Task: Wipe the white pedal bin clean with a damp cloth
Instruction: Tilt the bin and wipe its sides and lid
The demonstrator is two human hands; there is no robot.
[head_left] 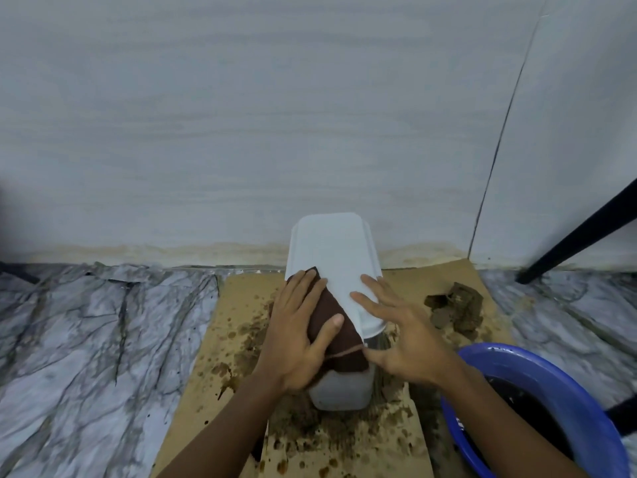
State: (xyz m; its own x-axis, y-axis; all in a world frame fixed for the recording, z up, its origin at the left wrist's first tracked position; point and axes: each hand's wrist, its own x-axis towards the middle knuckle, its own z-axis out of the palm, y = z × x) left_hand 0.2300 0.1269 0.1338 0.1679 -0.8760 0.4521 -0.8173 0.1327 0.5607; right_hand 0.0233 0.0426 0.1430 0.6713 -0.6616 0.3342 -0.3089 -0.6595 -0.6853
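Observation:
The white pedal bin (332,250) stands upright on a stained sheet of cardboard (238,305), close to the wall, its lid shut. A dark brown cloth (339,334) is draped over the lid's near left corner and down the bin's front. My left hand (296,336) lies flat on the cloth, pressing it against the bin's left side, thumb across the fabric. My right hand (403,336) rests on the lid's right front edge, fingers spread, holding nothing.
A blue basin (551,384) with dark water sits at the near right. A brown crumpled lump (458,305) lies on the cardboard to the bin's right. A black slanted leg (579,236) stands at the far right. Marble-patterned floor (96,339) surrounds the cardboard.

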